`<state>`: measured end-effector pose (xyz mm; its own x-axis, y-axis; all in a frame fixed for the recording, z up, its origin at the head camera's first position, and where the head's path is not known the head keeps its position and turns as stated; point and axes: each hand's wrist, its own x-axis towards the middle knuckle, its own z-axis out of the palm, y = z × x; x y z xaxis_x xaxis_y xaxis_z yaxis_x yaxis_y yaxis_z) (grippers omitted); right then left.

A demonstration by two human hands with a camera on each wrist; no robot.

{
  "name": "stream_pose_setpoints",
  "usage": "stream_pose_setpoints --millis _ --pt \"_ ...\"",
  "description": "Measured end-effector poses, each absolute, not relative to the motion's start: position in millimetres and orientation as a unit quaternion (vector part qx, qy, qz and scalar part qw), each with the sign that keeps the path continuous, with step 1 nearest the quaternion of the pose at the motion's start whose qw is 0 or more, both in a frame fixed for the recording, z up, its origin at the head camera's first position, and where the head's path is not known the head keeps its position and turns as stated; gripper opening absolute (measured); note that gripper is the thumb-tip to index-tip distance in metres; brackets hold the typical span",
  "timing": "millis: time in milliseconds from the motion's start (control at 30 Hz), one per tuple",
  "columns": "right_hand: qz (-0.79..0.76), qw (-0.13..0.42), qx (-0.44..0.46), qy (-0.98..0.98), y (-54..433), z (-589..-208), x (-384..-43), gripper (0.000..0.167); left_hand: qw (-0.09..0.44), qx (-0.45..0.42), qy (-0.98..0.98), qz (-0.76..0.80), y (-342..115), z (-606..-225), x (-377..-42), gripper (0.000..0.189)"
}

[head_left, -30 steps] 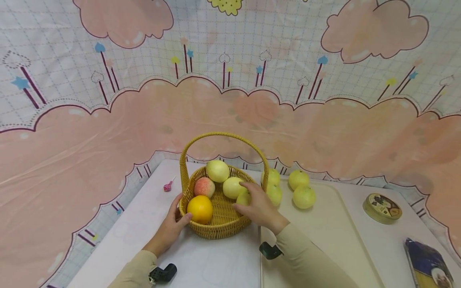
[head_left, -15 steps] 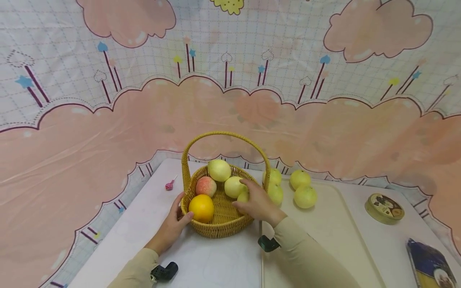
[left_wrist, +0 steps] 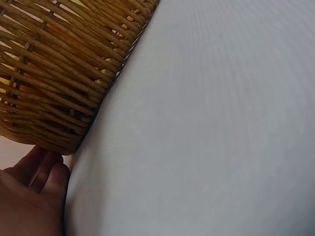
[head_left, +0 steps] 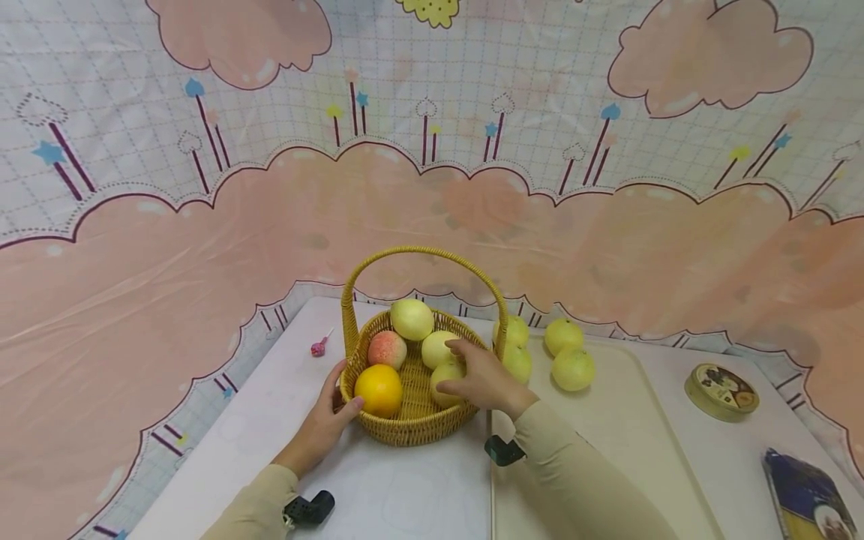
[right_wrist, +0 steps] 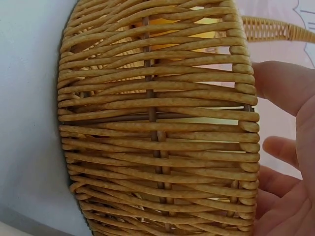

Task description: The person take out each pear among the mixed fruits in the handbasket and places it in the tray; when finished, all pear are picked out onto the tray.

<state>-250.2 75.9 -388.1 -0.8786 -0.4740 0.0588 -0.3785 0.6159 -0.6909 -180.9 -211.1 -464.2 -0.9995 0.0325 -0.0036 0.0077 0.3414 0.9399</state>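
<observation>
A wicker basket (head_left: pixel 412 432) with an arched handle stands on the white table. It contains an orange (head_left: pixel 379 391), a peach (head_left: pixel 388 349) and several pale yellow-green round fruits. My left hand (head_left: pixel 321 424) holds the basket's left side, thumb over the rim by the orange. In the left wrist view, fingers (left_wrist: pixel 49 172) touch the outside of the wicker wall. Over the right rim reaches my right hand (head_left: pixel 487 379), thumb and fingers spread above a pale yellow-green fruit (head_left: pixel 446 385) that rests inside. Part of that fruit is hidden by the hand.
Several more pale fruits, one of them a yellow-green fruit (head_left: pixel 573 369), sit on a cream tray (head_left: pixel 601 450) to the right. A round tin (head_left: pixel 721 392) and a blue packet (head_left: pixel 806 491) lie beyond it. A lollipop (head_left: pixel 319 347) lies left of the basket.
My right hand's thumb and fingers have spread and let go of the pale fruit, which now sits lower and shows more in the basket. My left hand keeps its hold on the rim.
</observation>
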Motion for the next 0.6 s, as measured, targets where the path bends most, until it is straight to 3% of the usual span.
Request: stream_pose_setpoints --millis 600 --pt "-0.334 0.093 -0.271 0.898 74.2 -388.9 -252.8 0.063 0.012 0.006 0.817 0.577 -211.1 -464.8 -181.2 0.082"
